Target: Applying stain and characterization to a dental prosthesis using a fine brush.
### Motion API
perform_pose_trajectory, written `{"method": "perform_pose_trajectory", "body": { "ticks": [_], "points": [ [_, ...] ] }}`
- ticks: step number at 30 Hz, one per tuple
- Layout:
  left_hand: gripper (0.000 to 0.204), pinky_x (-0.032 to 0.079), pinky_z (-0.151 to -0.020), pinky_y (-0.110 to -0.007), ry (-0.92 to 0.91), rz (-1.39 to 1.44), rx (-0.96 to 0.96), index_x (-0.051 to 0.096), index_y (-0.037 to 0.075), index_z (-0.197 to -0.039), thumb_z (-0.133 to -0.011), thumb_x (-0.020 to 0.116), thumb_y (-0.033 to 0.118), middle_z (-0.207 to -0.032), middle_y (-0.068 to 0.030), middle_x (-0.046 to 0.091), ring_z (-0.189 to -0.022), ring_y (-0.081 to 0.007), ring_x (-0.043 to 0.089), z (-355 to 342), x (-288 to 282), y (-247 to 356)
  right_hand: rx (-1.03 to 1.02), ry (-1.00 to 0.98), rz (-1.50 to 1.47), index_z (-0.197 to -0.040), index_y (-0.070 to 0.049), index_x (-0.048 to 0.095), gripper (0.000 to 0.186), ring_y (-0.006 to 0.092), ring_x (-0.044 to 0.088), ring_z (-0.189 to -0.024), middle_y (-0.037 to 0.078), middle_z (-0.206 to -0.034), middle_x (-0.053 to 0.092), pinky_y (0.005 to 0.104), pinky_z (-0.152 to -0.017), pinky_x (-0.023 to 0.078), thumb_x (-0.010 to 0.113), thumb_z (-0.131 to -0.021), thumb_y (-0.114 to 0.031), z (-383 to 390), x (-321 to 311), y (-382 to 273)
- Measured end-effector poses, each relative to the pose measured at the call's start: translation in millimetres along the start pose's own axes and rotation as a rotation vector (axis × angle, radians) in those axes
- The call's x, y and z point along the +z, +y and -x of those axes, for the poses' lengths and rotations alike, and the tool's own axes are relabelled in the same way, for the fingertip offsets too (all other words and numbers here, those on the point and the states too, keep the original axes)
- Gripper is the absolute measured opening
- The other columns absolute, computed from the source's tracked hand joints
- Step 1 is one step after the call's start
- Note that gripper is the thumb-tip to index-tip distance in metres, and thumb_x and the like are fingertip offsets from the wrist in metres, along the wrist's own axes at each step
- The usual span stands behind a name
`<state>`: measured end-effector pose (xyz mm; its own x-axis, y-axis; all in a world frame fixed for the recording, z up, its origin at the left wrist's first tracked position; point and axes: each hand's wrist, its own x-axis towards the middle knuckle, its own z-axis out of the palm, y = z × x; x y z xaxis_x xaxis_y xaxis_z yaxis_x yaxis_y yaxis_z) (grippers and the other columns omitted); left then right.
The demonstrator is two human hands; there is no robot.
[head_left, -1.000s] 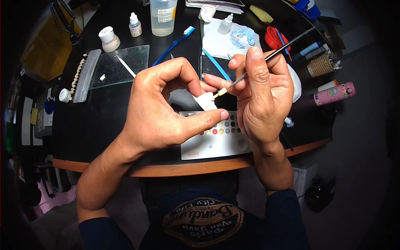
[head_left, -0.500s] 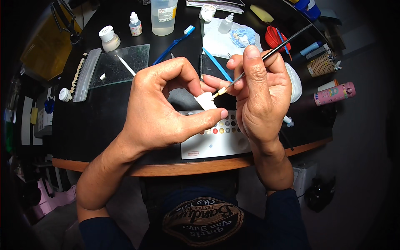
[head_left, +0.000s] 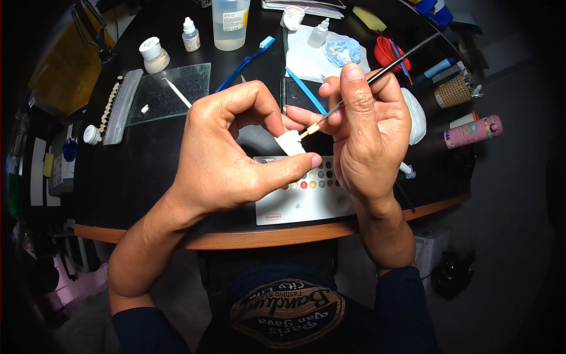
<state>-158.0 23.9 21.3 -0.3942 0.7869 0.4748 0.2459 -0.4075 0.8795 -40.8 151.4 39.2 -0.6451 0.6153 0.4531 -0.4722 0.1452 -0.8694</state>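
The small white piece (head_left: 290, 142) sits pinched between the left hand's thumb and fingers, held above the near middle of a round black table (head_left: 147, 171) with a wooden rim. The room beyond the table is dark; shelves and clutter show dimly at the far left.

Right under the hands lies a white palette (head_left: 306, 203) with rows of coloured dots. On the far left rest a glass slab (head_left: 171, 91), a strip of tooth samples (head_left: 111, 106), a white jar (head_left: 154, 55) and a dropper bottle (head_left: 190, 34). A clear bottle (head_left: 230, 22) stands far centre, with a blue toothbrush (head_left: 244, 62) just beside it. A pink tube (head_left: 473, 131) lies at the right.

The left hand (head_left: 227, 159) curls closed around the white piece, thumb pointing right. The right hand (head_left: 368, 138) grips a thin dark brush (head_left: 377, 75) like a pen, its pale tip touching the white piece
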Motion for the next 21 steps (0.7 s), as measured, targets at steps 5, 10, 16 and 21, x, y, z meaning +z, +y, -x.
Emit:
{"method": "perform_pose_trajectory", "body": {
  "ticks": [5,10,16,21],
  "points": [
    [0.035,0.061,-0.078,-0.028,-0.026,-0.067,0.010,0.055,0.003,-0.077,-0.071,0.090,0.000,-0.083,-0.0074,0.066,-0.102,-0.0225,0.074,0.2,-5.0,-1.1,-0.004,-0.004,-0.025,-0.098,-0.002,0.051,0.018,0.0052,0.062,-0.062,0.010,-0.086,0.063,0.0458,-0.070,0.070,0.053,-0.108,-0.018,-1.6,-2.1,2.0],
    [0.036,0.058,-0.083,-0.028,-0.021,-0.032,0.008,0.058,0.003,-0.080,-0.070,0.092,0.002,-0.088,-0.0088,0.068,-0.097,-0.0173,0.072,0.6,-3.8,-3.4,-0.003,0.007,-0.002,-0.099,-0.002,0.051,0.019,0.0055,0.062,-0.061,0.011,-0.086,0.063,0.0459,-0.070,0.070,0.052,-0.108,-0.019,-1.7,0.1,0.9],
    [0.036,0.057,-0.086,-0.029,-0.007,-0.032,0.020,0.058,0.003,-0.080,-0.069,0.093,0.002,-0.087,-0.0075,0.066,-0.096,-0.0156,0.071,2.9,-3.7,-5.4,-0.012,0.070,-0.092,-0.098,0.001,0.057,0.019,0.0041,0.061,-0.058,0.008,-0.081,0.063,0.0325,-0.064,0.068,0.064,-0.102,-0.016,-0.6,3.6,1.7],
    [0.037,0.057,-0.090,-0.030,-0.047,-0.074,-0.010,0.058,0.003,-0.082,-0.069,0.093,0.000,-0.089,-0.0070,0.066,-0.098,-0.0166,0.071,2.6,-4.3,-4.7,0.048,0.063,-0.014,-0.096,-0.002,0.052,0.023,0.0078,0.064,-0.068,0.008,-0.079,0.059,0.0452,-0.072,0.069,0.052,-0.109,-0.021,1.5,-2.0,-3.0]
  ]
}}
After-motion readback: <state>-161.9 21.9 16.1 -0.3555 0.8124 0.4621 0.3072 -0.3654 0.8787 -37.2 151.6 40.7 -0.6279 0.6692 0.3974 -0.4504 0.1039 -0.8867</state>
